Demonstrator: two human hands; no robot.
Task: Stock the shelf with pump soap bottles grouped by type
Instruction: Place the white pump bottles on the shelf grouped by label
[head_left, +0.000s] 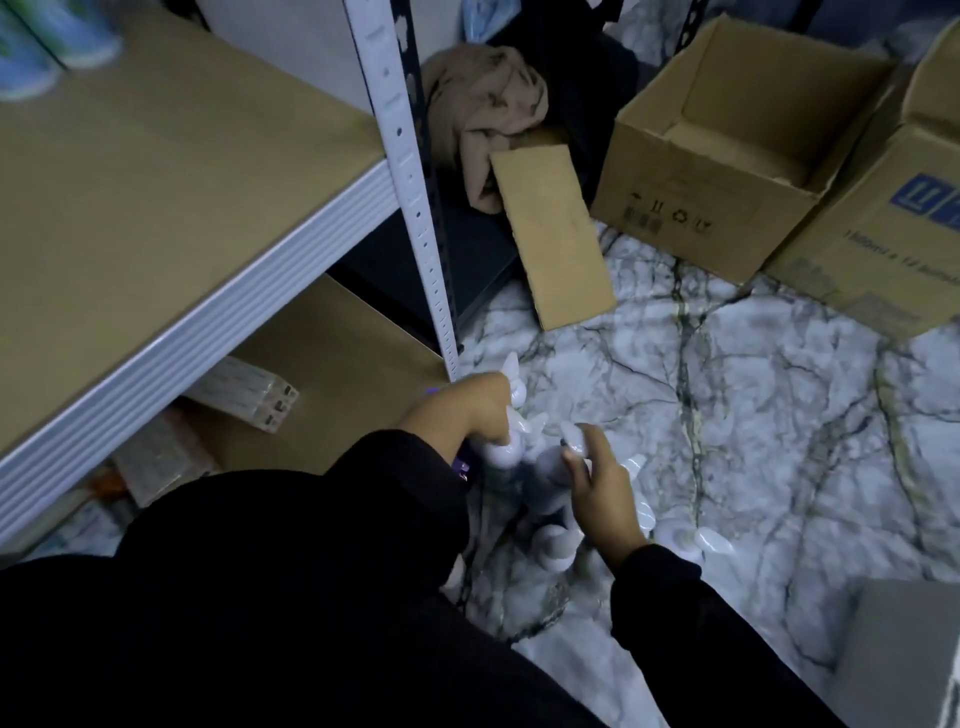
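Observation:
Several white pump soap bottles stand on the marble-patterned floor by the shelf post. My left hand grips the white pump heads of bottles at the front corner of the shelf unit. My right hand reaches down among the bottles, its fingers curled round one pump head. More pump tops show to the right of that hand. The brown shelf board is bare in the middle; green-labelled bottles stand blurred at its far left corner.
Open cardboard boxes sit on the floor at the upper right, beside a printed carton. A loose cardboard flap and a tan cloth lie behind the white post. Flat packs rest on the lower shelf.

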